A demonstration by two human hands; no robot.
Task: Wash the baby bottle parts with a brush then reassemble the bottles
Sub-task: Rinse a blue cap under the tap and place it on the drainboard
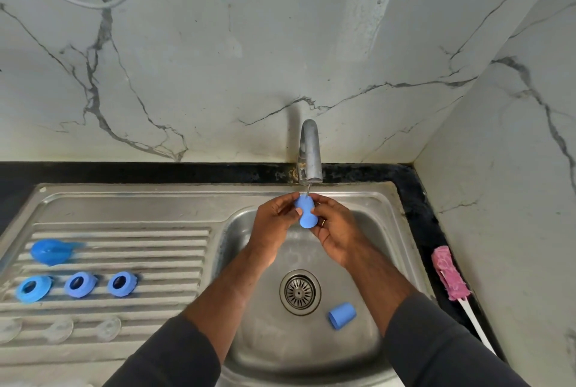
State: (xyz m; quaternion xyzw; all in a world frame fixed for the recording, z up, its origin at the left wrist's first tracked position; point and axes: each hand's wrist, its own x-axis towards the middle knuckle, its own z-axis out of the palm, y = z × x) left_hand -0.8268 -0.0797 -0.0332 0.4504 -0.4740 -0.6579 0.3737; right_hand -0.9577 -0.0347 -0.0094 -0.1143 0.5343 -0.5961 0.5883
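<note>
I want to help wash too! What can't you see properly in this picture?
Head view only:
1. Blue bottle: its sides are covered by the fingers of the left hand and right hand.
2. Clear teats, lower left: blurred; the leftmost is cut by the frame edge.
3. Brush: its handle end is hidden behind the right sleeve.

No legible text or labels.

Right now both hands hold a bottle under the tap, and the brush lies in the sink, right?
No: the head view shows the brush on the black counter beside the sink. The left hand and right hand do hold the bottle under the tap.
</note>
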